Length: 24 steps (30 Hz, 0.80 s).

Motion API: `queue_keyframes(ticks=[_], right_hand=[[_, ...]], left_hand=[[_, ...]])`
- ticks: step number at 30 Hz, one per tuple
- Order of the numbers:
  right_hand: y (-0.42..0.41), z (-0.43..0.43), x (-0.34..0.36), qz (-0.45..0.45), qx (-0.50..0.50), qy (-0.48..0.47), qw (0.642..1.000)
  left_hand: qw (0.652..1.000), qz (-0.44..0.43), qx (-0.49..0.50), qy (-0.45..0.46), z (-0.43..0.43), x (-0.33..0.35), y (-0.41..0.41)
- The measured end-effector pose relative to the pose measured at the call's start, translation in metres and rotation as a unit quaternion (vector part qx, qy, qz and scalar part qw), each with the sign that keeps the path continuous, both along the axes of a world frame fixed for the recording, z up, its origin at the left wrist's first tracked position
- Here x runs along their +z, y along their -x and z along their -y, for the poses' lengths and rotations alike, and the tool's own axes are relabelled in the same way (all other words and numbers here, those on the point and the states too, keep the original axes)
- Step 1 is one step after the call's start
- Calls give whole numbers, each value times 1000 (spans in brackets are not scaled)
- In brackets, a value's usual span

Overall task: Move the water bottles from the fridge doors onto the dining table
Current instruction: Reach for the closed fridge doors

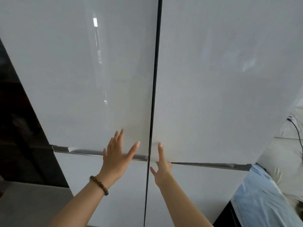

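A tall white fridge fills the view, its left upper door [91, 79] and right upper door [221, 79] both closed, split by a dark vertical seam. No water bottle is visible. My left hand [117, 154], with a bead bracelet on the wrist, lies flat and open against the lower edge of the left door. My right hand [161, 166] reaches to the bottom edge of the right door near the seam, index finger pointing up on the door face, the other fingers tucked under the edge. The dining table is out of view.
Lower fridge doors [98, 185] sit below a metal handle groove [91, 153]. A dark panel [18, 128] stands at the left. At the right are a light blue cloth [259, 199] and a black cable [296, 130] on a pale surface.
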State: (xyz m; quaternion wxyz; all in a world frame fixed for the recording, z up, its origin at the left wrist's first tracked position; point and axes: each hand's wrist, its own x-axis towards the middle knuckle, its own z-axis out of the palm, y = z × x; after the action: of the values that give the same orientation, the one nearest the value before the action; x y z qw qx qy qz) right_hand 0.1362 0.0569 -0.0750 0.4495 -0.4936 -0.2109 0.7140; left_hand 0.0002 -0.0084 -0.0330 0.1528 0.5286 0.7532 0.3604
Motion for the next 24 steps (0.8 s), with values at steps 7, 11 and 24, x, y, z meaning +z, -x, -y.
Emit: queue_keyframes(ticks=[7,11,24], right_hand=[[-43,105,2,12,4,-5,1000],[-83,174,31,91,0,-63,994],[-184,267,212,381,-267,-483,742]], left_hand=[[994,80,-79,-15,41,22,-16],[983,103,-146,-45,74,54,-48],[921,138,-301,-206,143,170,-164]])
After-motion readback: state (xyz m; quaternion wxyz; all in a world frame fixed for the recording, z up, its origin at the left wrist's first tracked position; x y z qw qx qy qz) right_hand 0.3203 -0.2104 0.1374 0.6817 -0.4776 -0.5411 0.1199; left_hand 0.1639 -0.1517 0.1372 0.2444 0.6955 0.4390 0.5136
